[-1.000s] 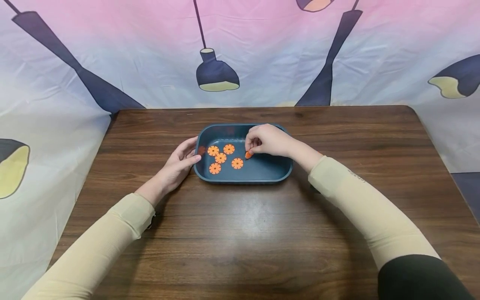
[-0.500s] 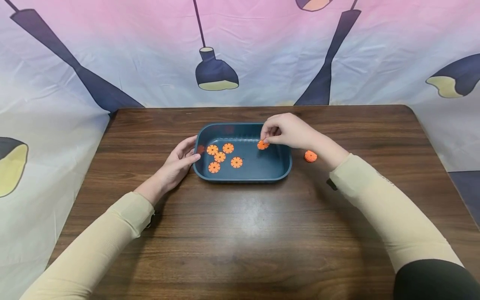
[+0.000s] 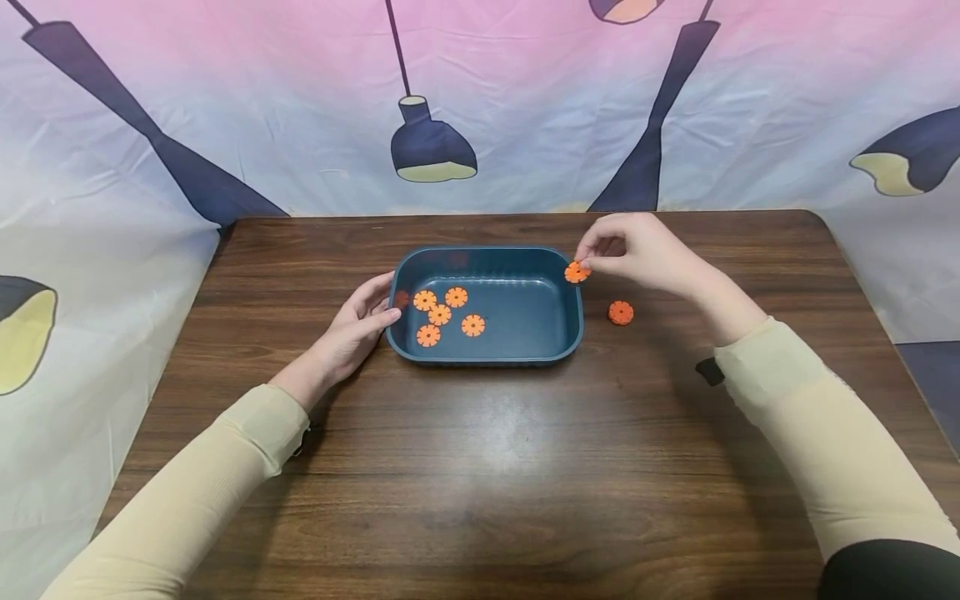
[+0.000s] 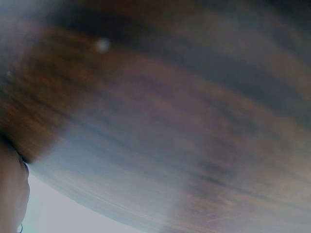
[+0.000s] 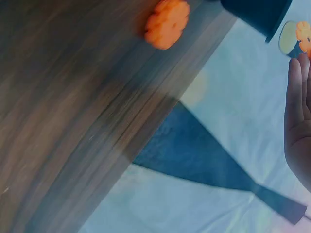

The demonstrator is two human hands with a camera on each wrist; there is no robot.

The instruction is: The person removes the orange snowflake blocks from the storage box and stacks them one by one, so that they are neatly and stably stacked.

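A dark blue tray (image 3: 517,361) with rounded corners stands on the table. My left hand (image 3: 347,337) holds its left end, thumb over the rim and fingers along the outside. Several flat orange notched discs (image 3: 439,315) lie inside, towards the left. Between thumb and fingertips my right hand (image 3: 647,254) pinches another notched disc (image 3: 577,272), above the tray's right rim. That pinched disc (image 5: 304,36) also shows at the right edge of the right wrist view. On the table to the right of the tray sits a small stack of orange discs (image 3: 620,312).
The brown wood-grain table (image 3: 480,483) extends around the tray, its far edge meeting a printed cloth backdrop (image 3: 517,125). The left wrist view is blurred and shows mostly tabletop (image 4: 160,121).
My right hand has lifted a disc from inside the tray and carried it right to the rim. The stack on the table has come into sight. My left hand stays in place.
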